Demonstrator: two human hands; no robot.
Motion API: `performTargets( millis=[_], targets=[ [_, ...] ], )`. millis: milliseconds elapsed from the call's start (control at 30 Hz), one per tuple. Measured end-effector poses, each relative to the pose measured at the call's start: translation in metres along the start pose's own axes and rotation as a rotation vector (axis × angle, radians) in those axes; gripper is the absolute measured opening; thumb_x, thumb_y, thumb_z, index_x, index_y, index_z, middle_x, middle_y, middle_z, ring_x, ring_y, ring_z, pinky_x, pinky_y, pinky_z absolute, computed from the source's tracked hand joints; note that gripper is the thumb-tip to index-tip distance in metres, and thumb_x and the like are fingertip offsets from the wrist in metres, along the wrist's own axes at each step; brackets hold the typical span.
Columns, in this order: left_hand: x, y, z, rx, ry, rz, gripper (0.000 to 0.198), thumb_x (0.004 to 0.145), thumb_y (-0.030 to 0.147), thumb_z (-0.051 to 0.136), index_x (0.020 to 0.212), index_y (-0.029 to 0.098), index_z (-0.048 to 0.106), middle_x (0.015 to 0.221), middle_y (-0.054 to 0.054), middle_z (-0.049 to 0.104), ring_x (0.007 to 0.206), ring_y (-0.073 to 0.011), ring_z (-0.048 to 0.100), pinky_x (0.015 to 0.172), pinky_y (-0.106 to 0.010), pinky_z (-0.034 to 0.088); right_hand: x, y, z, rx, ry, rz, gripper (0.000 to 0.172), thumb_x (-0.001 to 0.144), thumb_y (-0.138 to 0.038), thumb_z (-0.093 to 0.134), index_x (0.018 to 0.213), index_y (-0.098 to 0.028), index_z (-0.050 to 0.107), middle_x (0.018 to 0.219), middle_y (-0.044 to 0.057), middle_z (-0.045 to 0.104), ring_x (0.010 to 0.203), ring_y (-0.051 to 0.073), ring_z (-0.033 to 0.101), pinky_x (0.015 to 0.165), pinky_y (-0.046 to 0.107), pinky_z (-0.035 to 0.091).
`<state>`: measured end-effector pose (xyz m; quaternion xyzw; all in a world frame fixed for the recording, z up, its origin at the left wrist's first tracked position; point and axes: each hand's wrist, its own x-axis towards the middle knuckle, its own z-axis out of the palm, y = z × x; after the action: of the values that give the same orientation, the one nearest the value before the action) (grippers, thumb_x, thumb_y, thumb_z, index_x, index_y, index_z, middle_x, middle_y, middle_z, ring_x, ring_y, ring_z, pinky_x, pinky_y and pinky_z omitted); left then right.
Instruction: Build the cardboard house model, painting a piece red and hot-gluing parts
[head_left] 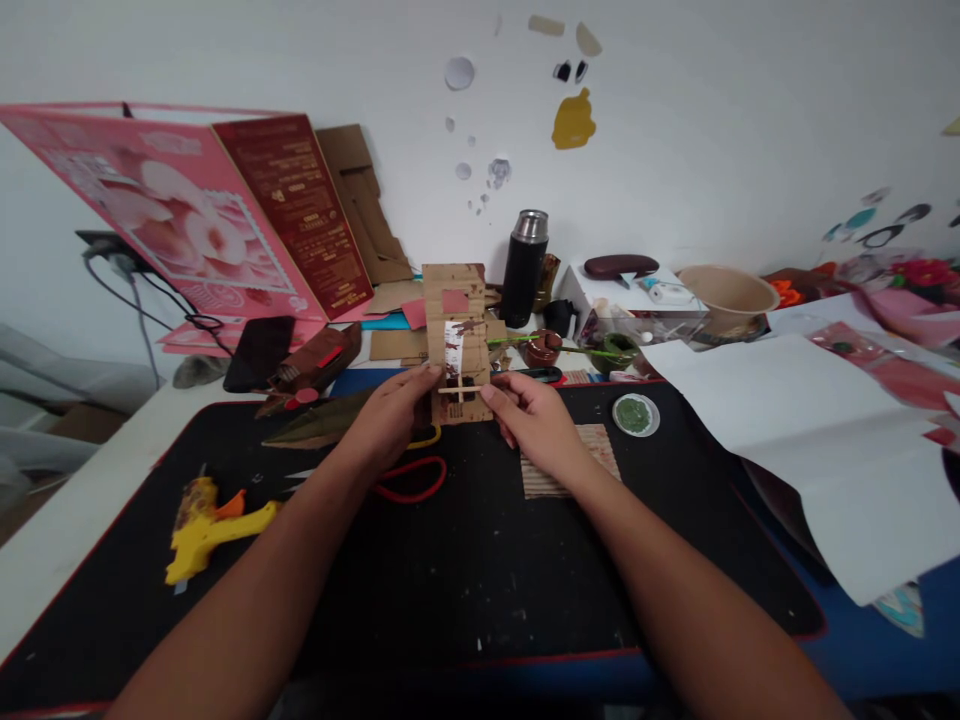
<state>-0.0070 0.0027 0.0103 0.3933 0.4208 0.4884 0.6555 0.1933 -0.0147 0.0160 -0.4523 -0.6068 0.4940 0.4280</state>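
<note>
A tall piece of brown cardboard (457,345) stands upright between my hands above the black mat. It has a square opening near its top, a torn white patch and dark stains. A thin wooden stick (471,390) lies across its lower part, crossing a short upright stick. My left hand (394,412) grips the cardboard's left edge with closed fingers, partly hidden behind my hand. On the other side, my right hand (536,415) pinches the right edge, its thumb at the stick's end. Under my left wrist lie red-handled scissors (412,480); a corrugated cardboard square (600,450) lies under my right.
A yellow glue gun (206,530) lies at left on the black mat (465,580). Behind stand a black thermos (521,275), paint pots (544,347) and a pink box (195,210). A small dish of green paint (635,415) and white paper sheets (810,430) are at right.
</note>
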Motion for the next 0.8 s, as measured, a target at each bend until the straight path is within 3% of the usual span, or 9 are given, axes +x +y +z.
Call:
performTargets(
  millis=[167,333,500,600,667,800],
  targets=[
    [0.001,0.005,-0.005,0.103,0.059,0.157,0.042,0.088,0.053,0.076,0.108,0.017,0.079,0.102,-0.010,0.081,0.104,-0.0308,0.074,0.094,-0.042,0.060,0.003,0.001,-0.004,0.047,0.089,-0.020,0.039,0.096,-0.060,0.066,0.097,-0.020,0.066,0.056,-0.007,0.048,0.044,0.012,0.046,0.043,0.026,0.034],
    [-0.008,0.013,-0.006,0.604,0.201,0.429,0.042,0.099,0.059,0.061,0.100,0.021,0.078,0.100,-0.007,0.077,0.105,-0.0290,0.067,0.097,-0.038,0.053,0.003,-0.001,-0.005,0.074,0.143,-0.040,0.047,0.093,-0.067,0.068,0.098,-0.021,0.066,0.057,-0.007,0.047,0.044,0.011,0.045,0.042,0.026,0.034],
    [-0.013,0.014,0.001,1.081,0.178,0.755,0.041,0.109,0.040,0.044,0.134,0.023,0.071,0.132,-0.010,0.073,0.124,-0.0286,0.062,0.111,-0.041,0.044,-0.001,-0.002,-0.001,0.103,0.094,-0.074,0.045,0.093,-0.065,0.070,0.105,-0.022,0.066,0.058,-0.008,0.045,0.045,0.011,0.043,0.043,0.026,0.032],
    [-0.012,0.012,0.000,1.257,0.177,0.830,0.043,0.108,0.036,0.045,0.143,0.023,0.067,0.135,-0.012,0.073,0.124,-0.0298,0.063,0.110,-0.044,0.044,-0.003,-0.002,0.003,0.118,0.048,-0.096,0.041,0.092,-0.061,0.072,0.108,-0.024,0.065,0.059,-0.010,0.035,0.046,0.012,0.040,0.045,0.026,0.031],
    [-0.011,0.011,-0.001,1.350,0.186,0.853,0.044,0.108,0.035,0.046,0.145,0.024,0.066,0.137,-0.012,0.072,0.124,-0.0315,0.063,0.111,-0.047,0.044,-0.004,-0.003,0.005,0.108,0.041,-0.100,0.039,0.090,-0.062,0.074,0.098,-0.025,0.062,0.062,-0.010,0.033,0.049,0.012,0.039,0.046,0.026,0.032],
    [-0.012,0.010,0.003,1.464,0.207,0.850,0.045,0.107,0.034,0.050,0.149,0.026,0.064,0.147,-0.015,0.067,0.134,-0.0385,0.058,0.113,-0.056,0.039,-0.006,-0.001,0.007,0.051,0.055,-0.083,0.057,0.089,-0.073,0.070,0.071,-0.026,0.043,0.058,-0.008,0.039,0.051,0.012,0.042,0.048,0.027,0.033]
  ],
)
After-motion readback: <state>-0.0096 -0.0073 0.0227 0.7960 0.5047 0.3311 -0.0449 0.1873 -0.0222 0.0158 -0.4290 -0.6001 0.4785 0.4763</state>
